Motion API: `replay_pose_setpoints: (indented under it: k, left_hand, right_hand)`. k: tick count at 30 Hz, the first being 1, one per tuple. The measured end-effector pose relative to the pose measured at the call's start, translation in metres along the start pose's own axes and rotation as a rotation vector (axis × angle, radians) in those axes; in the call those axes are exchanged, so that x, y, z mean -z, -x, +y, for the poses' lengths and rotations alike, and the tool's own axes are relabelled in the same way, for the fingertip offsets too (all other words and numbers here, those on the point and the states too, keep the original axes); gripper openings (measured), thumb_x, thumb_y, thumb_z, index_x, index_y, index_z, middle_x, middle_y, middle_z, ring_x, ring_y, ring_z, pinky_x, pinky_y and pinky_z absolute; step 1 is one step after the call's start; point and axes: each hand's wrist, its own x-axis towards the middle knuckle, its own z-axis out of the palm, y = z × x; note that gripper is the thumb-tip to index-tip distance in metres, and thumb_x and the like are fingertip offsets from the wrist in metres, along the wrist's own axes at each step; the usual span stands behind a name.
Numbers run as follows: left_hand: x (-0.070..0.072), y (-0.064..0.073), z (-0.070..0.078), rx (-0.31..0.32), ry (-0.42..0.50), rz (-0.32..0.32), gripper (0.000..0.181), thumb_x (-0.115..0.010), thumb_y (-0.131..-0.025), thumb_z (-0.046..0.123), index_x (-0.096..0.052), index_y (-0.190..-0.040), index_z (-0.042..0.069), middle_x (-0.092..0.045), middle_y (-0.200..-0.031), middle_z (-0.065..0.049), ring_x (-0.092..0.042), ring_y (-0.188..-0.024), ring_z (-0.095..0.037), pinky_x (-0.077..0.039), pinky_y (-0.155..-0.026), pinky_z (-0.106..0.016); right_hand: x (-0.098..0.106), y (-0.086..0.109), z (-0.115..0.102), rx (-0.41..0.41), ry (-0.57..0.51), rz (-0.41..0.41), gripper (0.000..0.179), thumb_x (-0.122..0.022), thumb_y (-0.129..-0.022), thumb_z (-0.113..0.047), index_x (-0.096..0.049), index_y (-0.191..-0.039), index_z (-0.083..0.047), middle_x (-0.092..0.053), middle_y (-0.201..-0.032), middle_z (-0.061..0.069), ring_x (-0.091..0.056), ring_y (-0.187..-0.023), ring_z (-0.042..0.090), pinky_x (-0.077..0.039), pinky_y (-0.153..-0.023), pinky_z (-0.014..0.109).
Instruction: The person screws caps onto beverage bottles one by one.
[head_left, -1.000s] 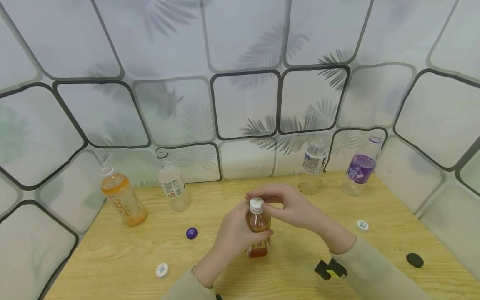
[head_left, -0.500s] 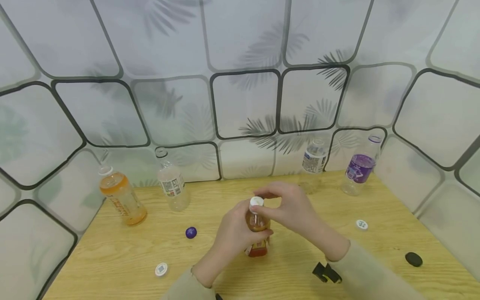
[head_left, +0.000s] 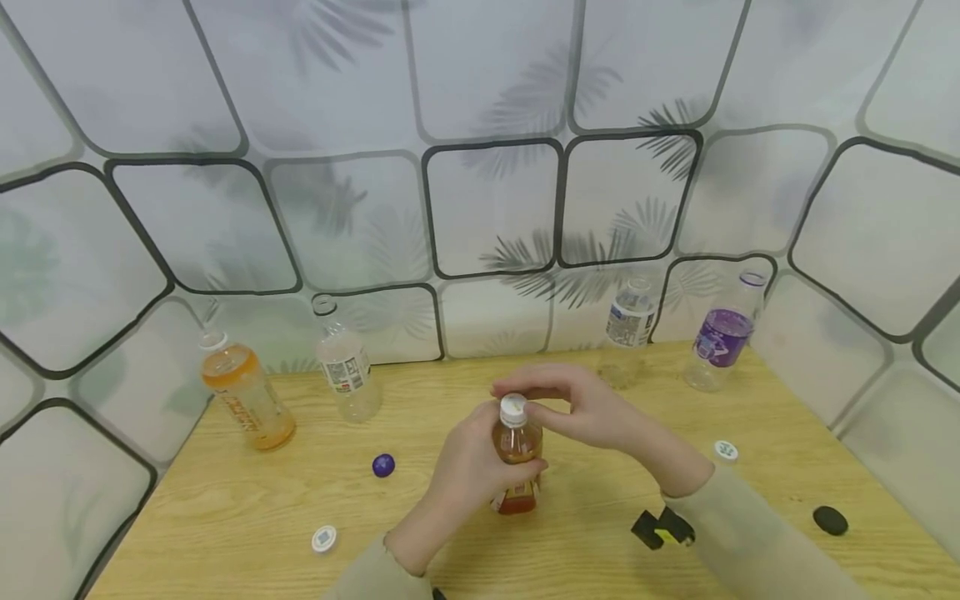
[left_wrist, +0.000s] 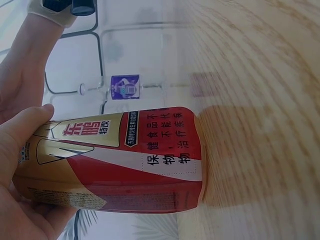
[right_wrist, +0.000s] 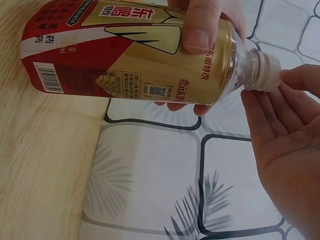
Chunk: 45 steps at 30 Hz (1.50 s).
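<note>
A drink bottle [head_left: 517,448] with a red and gold label stands upright at the middle of the wooden table. My left hand [head_left: 474,467] grips its upper body, thumb across the front and fingers wrapped behind. On its neck sits a white cap [right_wrist: 270,73], and my right hand [head_left: 588,414] pinches it between thumb and fingertips. In the right wrist view the thumb is on one side of the cap and the fingers on the other. The label [left_wrist: 150,155] faces the left wrist camera, with the bottle's base on the tabletop.
Behind stand an orange-tinted bottle [head_left: 247,398], a clear bottle [head_left: 347,375], another clear bottle [head_left: 628,327] and a purple-labelled bottle [head_left: 722,337]. Loose caps lie around: purple [head_left: 383,465], white [head_left: 324,539], another white cap [head_left: 725,451], black [head_left: 830,521]. A patterned backdrop [head_left: 487,208] closes off the rear.
The right hand has twisted at the cap: its thumb swung to the cap's front half a second ago and is now back at the right side. The left hand and bottle stayed in place.
</note>
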Motion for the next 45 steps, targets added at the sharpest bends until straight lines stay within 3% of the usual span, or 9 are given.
replay_pose_setpoints:
  k: [4,8,13,16,23,30,34,41,45]
  left_hand:
    - [0.0,0.0,0.001,0.008,0.001,0.001,0.076,-0.098,-0.077,0.026,-0.062,-0.141,0.009,-0.073,-0.13,-0.008,-0.075,-0.114,-0.026,-0.064,-0.096,-0.04]
    - [0.001,0.0,0.001,0.02,0.006,0.001,0.078,-0.098,-0.077,0.027,-0.061,-0.143,0.01,-0.072,-0.134,-0.008,-0.075,-0.115,-0.026,-0.064,-0.095,-0.04]
    - [0.001,0.0,0.001,0.012,-0.017,0.004,0.074,-0.097,-0.078,0.028,-0.063,-0.141,0.013,-0.072,-0.137,-0.006,-0.073,-0.12,-0.026,-0.063,-0.099,-0.042]
    - [0.0,-0.001,0.001,0.002,-0.028,0.002,0.071,-0.097,-0.078,0.028,-0.064,-0.139,0.014,-0.072,-0.137,-0.006,-0.073,-0.121,-0.026,-0.063,-0.099,-0.042]
    - [0.0,-0.001,0.001,-0.002,-0.014,-0.008,0.074,-0.098,-0.077,0.027,-0.062,-0.14,0.011,-0.071,-0.136,-0.01,-0.074,-0.117,-0.029,-0.064,-0.096,-0.042]
    - [0.001,-0.002,0.001,-0.006,-0.004,-0.013,0.078,-0.097,-0.078,0.026,-0.059,-0.143,0.009,-0.073,-0.129,-0.008,-0.075,-0.113,-0.027,-0.064,-0.095,-0.041]
    - [0.002,-0.002,0.001,0.004,0.003,-0.008,0.078,-0.098,-0.078,0.027,-0.06,-0.144,0.009,-0.073,-0.131,-0.009,-0.074,-0.114,-0.027,-0.064,-0.095,-0.041]
    - [0.002,-0.001,0.002,0.036,0.014,-0.004,0.077,-0.098,-0.077,0.028,-0.062,-0.143,0.011,-0.072,-0.136,-0.008,-0.073,-0.12,-0.027,-0.063,-0.099,-0.043]
    - [0.001,0.0,0.002,0.032,0.013,-0.002,0.074,-0.098,-0.077,0.027,-0.063,-0.142,0.013,-0.072,-0.137,-0.006,-0.071,-0.124,-0.027,-0.062,-0.101,-0.044]
  right_hand:
    - [0.0,0.001,-0.003,-0.043,0.044,0.036,0.031,-0.07,-0.099,0.003,-0.073,-0.129,0.0,-0.076,-0.13,0.016,-0.071,-0.122,0.014,-0.06,-0.103,0.032]
    - [-0.007,0.001,-0.01,-0.09,0.166,0.15,0.028,-0.082,-0.092,-0.005,-0.078,-0.12,-0.004,-0.081,-0.117,0.009,-0.077,-0.107,0.018,-0.063,-0.097,0.033]
    - [-0.019,0.0,-0.018,-0.063,0.42,0.305,0.023,-0.091,-0.084,-0.019,-0.08,-0.103,-0.012,-0.081,-0.097,-0.002,-0.076,-0.09,0.012,-0.063,-0.085,0.033]
    - [-0.02,0.0,-0.017,-0.024,0.502,0.316,0.025,-0.091,-0.085,-0.021,-0.079,-0.105,-0.011,-0.08,-0.098,-0.001,-0.076,-0.091,0.014,-0.063,-0.085,0.036]
    - [-0.005,0.003,-0.011,0.064,0.329,0.152,0.037,-0.072,-0.095,-0.004,-0.071,-0.133,-0.003,-0.075,-0.132,0.011,-0.071,-0.123,0.03,-0.058,-0.107,0.048]
    - [-0.001,0.001,-0.007,-0.019,0.088,0.029,0.031,-0.067,-0.101,0.003,-0.072,-0.131,-0.002,-0.075,-0.132,0.014,-0.071,-0.123,0.028,-0.06,-0.105,0.034]
    - [-0.001,0.001,-0.011,-0.065,0.131,0.066,0.029,-0.074,-0.097,0.0,-0.075,-0.126,-0.002,-0.078,-0.124,0.012,-0.075,-0.114,0.025,-0.062,-0.1,0.035]
    - [-0.013,-0.001,-0.021,-0.157,0.304,0.238,0.021,-0.089,-0.086,-0.015,-0.081,-0.105,-0.01,-0.082,-0.097,-0.001,-0.077,-0.087,0.011,-0.064,-0.083,0.028]
    - [-0.017,-0.002,-0.023,-0.146,0.4,0.269,0.022,-0.091,-0.084,-0.02,-0.081,-0.102,-0.011,-0.082,-0.094,-0.002,-0.077,-0.085,0.011,-0.064,-0.081,0.029]
